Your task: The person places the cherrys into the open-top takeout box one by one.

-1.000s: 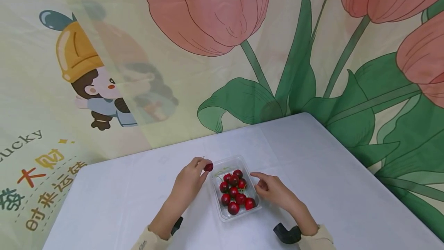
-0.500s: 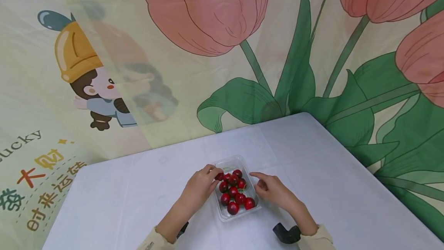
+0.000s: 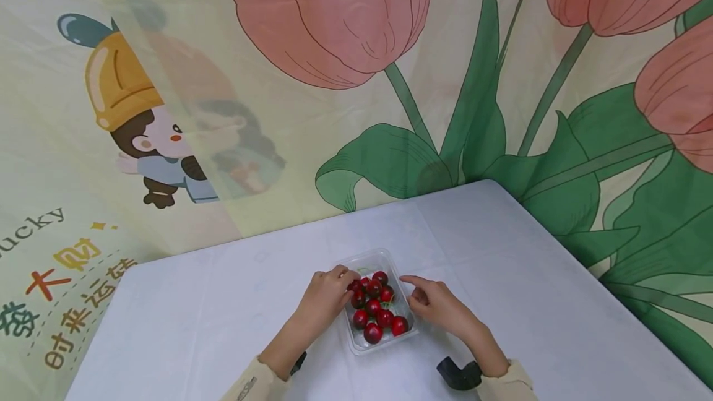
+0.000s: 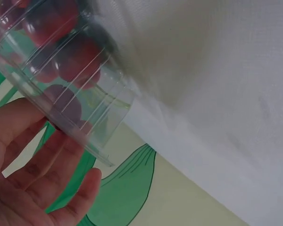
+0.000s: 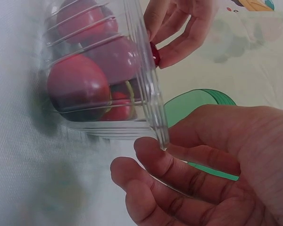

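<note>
A clear plastic box (image 3: 411, 334) of red cherries (image 3: 373, 308) lies on the white table. My left hand (image 3: 325, 296) is at its far left corner, pinching one cherry by the rim. In the left wrist view, that hand (image 4: 42, 174) shows a dark cherry (image 4: 63, 101) at its fingertips, partly seen through the box wall. The right wrist view catches the same cherry (image 5: 154, 54) as a red edge. My right hand (image 3: 440, 305) holds the box's right rim, index finger stretched along it. In the right wrist view, this hand's (image 5: 203, 174) thumb and fingers meet the rim corner.
The white-covered table (image 3: 211, 314) extends around the box. Behind it hangs a cloth (image 3: 295, 141) printed with tulips and a cartoon figure. A black wrist strap part (image 3: 459, 375) juts out under the right wrist.
My left hand has carried the cherry from left of the box to the right, into the far left corner, and lowered slightly. The right hand and the box have hardly moved.
</note>
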### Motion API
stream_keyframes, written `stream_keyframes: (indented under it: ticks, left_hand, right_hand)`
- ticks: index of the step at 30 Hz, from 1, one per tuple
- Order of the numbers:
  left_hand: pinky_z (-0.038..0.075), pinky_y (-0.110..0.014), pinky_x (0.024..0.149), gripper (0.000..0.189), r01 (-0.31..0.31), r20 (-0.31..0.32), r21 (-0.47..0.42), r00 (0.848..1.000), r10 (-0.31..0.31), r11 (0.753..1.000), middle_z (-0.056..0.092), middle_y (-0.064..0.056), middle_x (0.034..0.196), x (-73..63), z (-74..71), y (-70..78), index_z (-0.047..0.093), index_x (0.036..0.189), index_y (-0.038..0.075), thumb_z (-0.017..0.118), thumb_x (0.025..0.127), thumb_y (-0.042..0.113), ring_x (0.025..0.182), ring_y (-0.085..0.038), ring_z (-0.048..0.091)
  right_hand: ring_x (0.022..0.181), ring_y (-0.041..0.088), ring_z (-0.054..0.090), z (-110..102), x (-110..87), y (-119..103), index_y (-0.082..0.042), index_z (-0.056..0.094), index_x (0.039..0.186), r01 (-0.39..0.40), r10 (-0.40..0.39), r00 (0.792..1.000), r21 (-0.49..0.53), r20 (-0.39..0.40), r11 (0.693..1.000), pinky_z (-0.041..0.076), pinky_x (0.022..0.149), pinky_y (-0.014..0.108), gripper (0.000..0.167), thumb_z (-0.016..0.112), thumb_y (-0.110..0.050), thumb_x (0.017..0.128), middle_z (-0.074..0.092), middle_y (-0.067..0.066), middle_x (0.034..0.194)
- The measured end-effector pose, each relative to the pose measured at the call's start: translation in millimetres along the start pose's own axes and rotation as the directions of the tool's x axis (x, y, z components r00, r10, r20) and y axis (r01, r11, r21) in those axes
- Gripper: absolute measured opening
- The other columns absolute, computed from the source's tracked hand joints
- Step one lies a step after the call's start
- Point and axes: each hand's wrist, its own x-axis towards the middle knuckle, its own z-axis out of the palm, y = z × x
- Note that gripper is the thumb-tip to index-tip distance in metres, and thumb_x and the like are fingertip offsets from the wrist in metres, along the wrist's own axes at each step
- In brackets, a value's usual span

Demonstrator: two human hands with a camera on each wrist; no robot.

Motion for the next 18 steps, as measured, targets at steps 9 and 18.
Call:
stream_keyframes:
  ticks: [9, 18]
  left_hand:
    - [0.054, -0.039, 0.071, 0.025, 0.025, 0.026, 0.095, 0.999, -0.028, 0.995, 0.07, -0.01, 0.095, 0.7, 2.4, -3.0, 0.07, 0.104, 0.009, 0.08, 0.081, 0.015, 0.085, -0.022, 0.067]
    - [0.054, -0.037, 0.072, 0.026, 0.032, 0.054, 0.11, 0.998, -0.038, 0.993, 0.069, -0.009, 0.097, 4.0, 6.6, -4.0, 0.07, 0.105, 0.01, 0.079, 0.082, 0.019, 0.086, -0.022, 0.067]
  right_hand:
    - [0.059, 0.005, 0.044, 3.3, 4.5, -1.7, 0.009, 0.053, 0.13, 0.019, -0.019, 1.0, 0.0, 0.011, 1.0, 0.043, 0.051, 0.019, 0.039, 0.059, 0.001, 0.092, 0.055, -0.003, 0.07]
    - [0.059, 0.007, 0.045, 4.4, 2.5, -1.4, 0.008, 0.054, 0.131, -0.005, 0.005, 1.0, 0.005, 0.001, 1.0, 0.043, 0.052, 0.02, 0.04, 0.06, 0.0, 0.092, 0.055, -0.003, 0.07]
